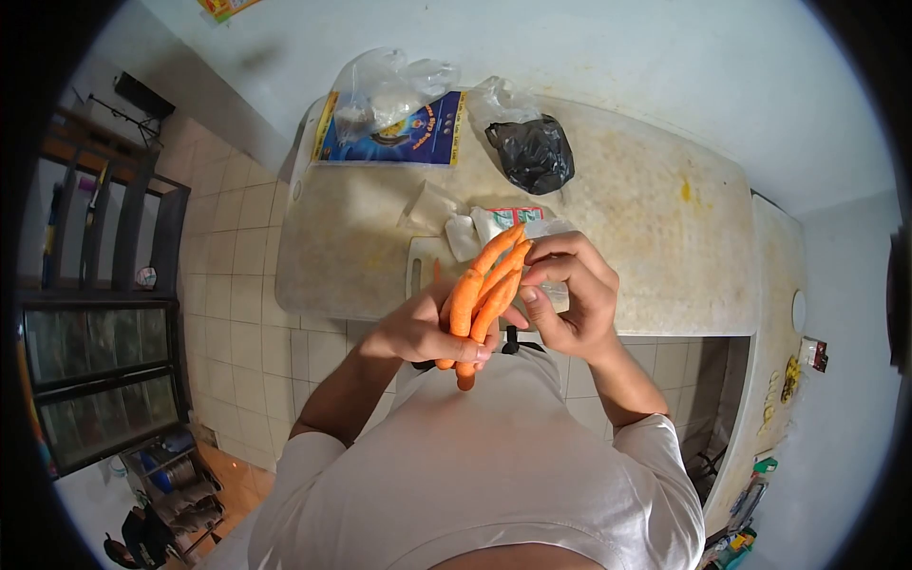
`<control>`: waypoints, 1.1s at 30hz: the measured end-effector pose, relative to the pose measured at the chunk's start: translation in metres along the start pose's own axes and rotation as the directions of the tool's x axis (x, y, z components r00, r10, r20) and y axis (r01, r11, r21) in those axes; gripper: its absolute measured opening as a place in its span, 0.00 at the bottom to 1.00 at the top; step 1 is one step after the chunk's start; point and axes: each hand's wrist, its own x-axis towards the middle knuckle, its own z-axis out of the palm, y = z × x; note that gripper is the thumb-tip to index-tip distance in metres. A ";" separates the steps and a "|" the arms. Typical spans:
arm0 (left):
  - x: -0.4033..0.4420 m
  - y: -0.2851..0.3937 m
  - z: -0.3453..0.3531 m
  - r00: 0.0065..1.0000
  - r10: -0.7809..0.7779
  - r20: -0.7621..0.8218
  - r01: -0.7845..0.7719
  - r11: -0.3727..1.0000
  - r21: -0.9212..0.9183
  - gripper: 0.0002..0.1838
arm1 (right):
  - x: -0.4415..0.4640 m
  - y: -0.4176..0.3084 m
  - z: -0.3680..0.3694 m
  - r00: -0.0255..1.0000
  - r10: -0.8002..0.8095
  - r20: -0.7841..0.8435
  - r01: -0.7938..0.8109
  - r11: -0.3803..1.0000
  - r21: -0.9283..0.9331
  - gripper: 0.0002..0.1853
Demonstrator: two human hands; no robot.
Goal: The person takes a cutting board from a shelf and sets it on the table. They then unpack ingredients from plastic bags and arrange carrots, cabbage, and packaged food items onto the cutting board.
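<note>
My left hand [418,328] is wrapped round a bunch of several orange carrots [486,302], held in front of my chest above the table's near edge. The thumb lies across their lower ends, and the thinner tips point up and away from me. Close by on the right, my right hand [573,290] has its fingers bent and apart beside the carrot tips. A fingertip looks to be at or against a carrot; I cannot tell whether it touches. Partly hidden behind the carrots, a white cutting board [421,256] lies on the table.
On the pale, stained table [646,209] lie a clear plastic bag [389,81] over a blue printed packet [423,138], a black plastic bag [534,157], and a crumpled white wrapper [463,236]. The wall [617,47] stands behind. A dark shelf [114,223] is at left.
</note>
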 end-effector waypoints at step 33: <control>0.013 -0.038 -0.018 0.990 -0.032 -0.136 -0.016 0.941 -0.337 0.21 | 0.026 0.030 -0.014 0.999 -0.013 0.047 0.030 0.929 -0.370 0.06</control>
